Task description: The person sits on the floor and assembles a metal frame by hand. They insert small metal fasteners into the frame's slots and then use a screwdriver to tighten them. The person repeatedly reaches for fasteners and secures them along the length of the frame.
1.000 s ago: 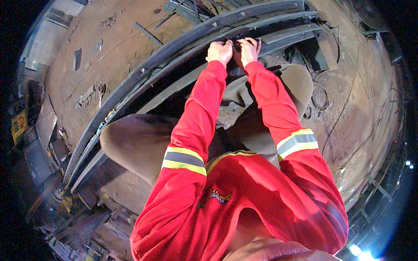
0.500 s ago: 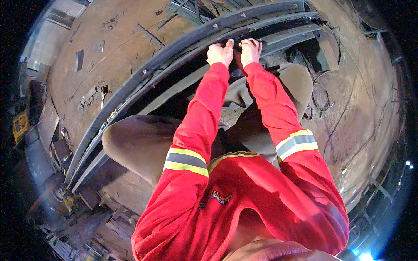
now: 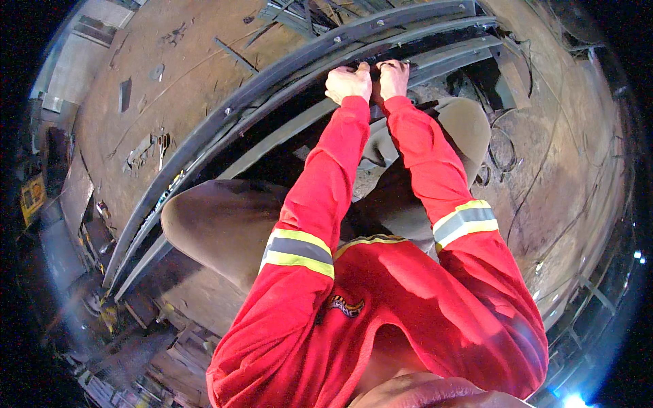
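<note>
Long dark metal beams cross in front of me, bowed by the lens: an outer beam [image 3: 286,70] with bright studs along it, and an inner rail [image 3: 273,137] nearer my legs. My left hand [image 3: 349,83] is closed at the dark gap between them, thumb on top. Right beside it, my right hand [image 3: 393,79] is also closed, fingers curled over the same dark edge. Whatever the fingers grip is hidden beneath them. Red sleeves with reflective bands cover both arms, and my bent knees lie close to the inner rail.
Scissor-like tools [image 3: 163,144] lie on the brown floor beyond the beam at left. Loose metal strips [image 3: 289,17] are piled at the far side, with a single bar [image 3: 235,54] nearer. A cable loop [image 3: 502,151] rests right of my knee.
My left hand has shifted slightly right, closer to my right hand, its forearm swinging the same way. The right hand has barely moved; the beams stay in place.
</note>
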`<move>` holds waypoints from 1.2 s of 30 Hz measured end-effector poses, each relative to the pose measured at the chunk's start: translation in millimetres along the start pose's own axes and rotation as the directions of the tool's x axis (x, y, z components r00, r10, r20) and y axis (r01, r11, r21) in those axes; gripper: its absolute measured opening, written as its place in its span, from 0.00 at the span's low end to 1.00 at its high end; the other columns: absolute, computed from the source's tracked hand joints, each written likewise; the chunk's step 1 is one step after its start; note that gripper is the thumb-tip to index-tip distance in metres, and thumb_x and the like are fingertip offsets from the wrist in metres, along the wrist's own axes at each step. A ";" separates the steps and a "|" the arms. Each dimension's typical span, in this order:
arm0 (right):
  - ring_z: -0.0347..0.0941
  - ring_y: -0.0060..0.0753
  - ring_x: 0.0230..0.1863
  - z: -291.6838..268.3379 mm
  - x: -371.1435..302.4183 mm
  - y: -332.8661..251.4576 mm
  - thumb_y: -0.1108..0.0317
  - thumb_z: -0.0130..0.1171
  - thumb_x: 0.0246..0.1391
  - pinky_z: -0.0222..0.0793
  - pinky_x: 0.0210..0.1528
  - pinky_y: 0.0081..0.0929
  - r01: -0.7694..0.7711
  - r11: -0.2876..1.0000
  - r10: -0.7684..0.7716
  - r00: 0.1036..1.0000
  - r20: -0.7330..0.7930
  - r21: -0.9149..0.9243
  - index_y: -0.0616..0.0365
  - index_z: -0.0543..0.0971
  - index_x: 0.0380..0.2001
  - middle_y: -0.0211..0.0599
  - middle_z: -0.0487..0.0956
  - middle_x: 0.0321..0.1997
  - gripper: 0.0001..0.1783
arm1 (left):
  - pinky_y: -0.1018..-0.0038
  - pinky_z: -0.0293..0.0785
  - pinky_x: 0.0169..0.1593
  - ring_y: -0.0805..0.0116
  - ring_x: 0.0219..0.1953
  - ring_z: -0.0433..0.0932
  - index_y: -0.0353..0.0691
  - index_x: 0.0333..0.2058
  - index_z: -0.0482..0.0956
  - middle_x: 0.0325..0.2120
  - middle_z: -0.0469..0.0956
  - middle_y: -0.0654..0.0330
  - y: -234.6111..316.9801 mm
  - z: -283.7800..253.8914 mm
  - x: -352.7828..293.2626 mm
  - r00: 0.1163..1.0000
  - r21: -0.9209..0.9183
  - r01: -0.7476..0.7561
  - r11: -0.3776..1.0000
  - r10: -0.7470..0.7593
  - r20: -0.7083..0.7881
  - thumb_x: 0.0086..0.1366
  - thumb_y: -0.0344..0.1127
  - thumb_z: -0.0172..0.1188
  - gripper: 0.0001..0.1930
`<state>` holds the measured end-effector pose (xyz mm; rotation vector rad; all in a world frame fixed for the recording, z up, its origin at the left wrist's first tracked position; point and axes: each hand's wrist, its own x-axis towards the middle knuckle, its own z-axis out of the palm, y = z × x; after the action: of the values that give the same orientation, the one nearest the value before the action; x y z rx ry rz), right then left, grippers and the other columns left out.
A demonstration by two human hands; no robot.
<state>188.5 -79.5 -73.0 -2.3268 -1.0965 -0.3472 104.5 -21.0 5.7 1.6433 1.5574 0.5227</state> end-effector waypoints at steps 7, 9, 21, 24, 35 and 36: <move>0.60 0.33 0.55 7.6 -5.3 -2.1 0.69 0.50 0.44 0.38 0.65 0.44 -0.028 0.997 0.026 0.999 0.020 0.075 0.48 0.81 0.24 0.22 0.77 0.38 0.09 | 0.65 0.71 0.43 0.49 0.35 0.78 0.34 0.28 0.81 0.28 0.78 0.44 -9.9 -6.2 12.0 0.979 0.077 -0.075 0.994 0.059 0.195 0.51 0.52 0.57 0.22; 0.59 0.31 0.56 12.9 -7.5 0.9 0.69 0.50 0.43 0.35 0.66 0.42 -0.031 0.986 0.032 0.999 -0.007 0.161 0.48 0.80 0.25 0.21 0.77 0.39 0.09 | 0.65 0.70 0.45 0.49 0.37 0.77 0.35 0.29 0.81 0.30 0.78 0.44 -13.0 -5.6 14.5 0.963 0.117 -0.129 0.985 0.096 0.253 0.52 0.52 0.55 0.23; 0.65 0.43 0.48 -11.3 1.4 -7.6 0.72 0.55 0.40 0.52 0.59 0.44 -0.126 0.991 0.118 0.984 0.130 0.052 0.49 0.80 0.32 0.35 0.76 0.39 0.13 | 0.58 0.71 0.42 0.50 0.24 0.77 0.36 0.14 0.78 0.17 0.77 0.49 -4.6 0.6 1.8 0.996 -0.016 -0.042 0.999 0.043 0.083 0.45 0.46 0.64 0.17; 0.65 0.38 0.49 -8.7 -3.2 -7.1 0.69 0.52 0.43 0.52 0.59 0.40 -0.068 0.998 0.068 0.993 0.095 -0.003 0.49 0.81 0.31 0.35 0.77 0.38 0.11 | 0.60 0.72 0.39 0.50 0.23 0.78 0.36 0.15 0.79 0.17 0.77 0.48 -2.7 1.8 2.1 0.998 0.024 -0.034 0.999 0.033 0.053 0.43 0.47 0.65 0.17; 0.65 0.27 0.49 -12.1 -3.4 -14.2 0.45 0.60 0.41 0.42 0.61 0.49 0.025 0.994 -0.033 0.997 0.072 0.107 0.52 0.82 0.23 0.22 0.78 0.31 0.21 | 0.74 0.70 0.43 0.69 0.36 0.77 0.34 0.36 0.80 0.31 0.80 0.54 -45.0 -108.4 13.3 0.835 -0.125 -0.291 0.949 0.316 0.451 0.57 0.40 0.59 0.15; 0.65 0.27 0.49 -9.2 -3.5 -7.8 0.42 0.65 0.32 0.41 0.61 0.50 0.026 0.990 -0.033 0.998 0.045 0.136 0.52 0.82 0.20 0.21 0.78 0.30 0.23 | 0.74 0.70 0.44 0.70 0.37 0.77 0.34 0.36 0.80 0.31 0.80 0.55 -41.6 -132.2 19.5 0.759 -0.084 -0.367 0.926 0.350 0.549 0.57 0.40 0.59 0.14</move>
<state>180.1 -82.9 -64.1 -2.2116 -1.1417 -0.2223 -18.9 29.4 48.5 1.9120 0.8217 0.1758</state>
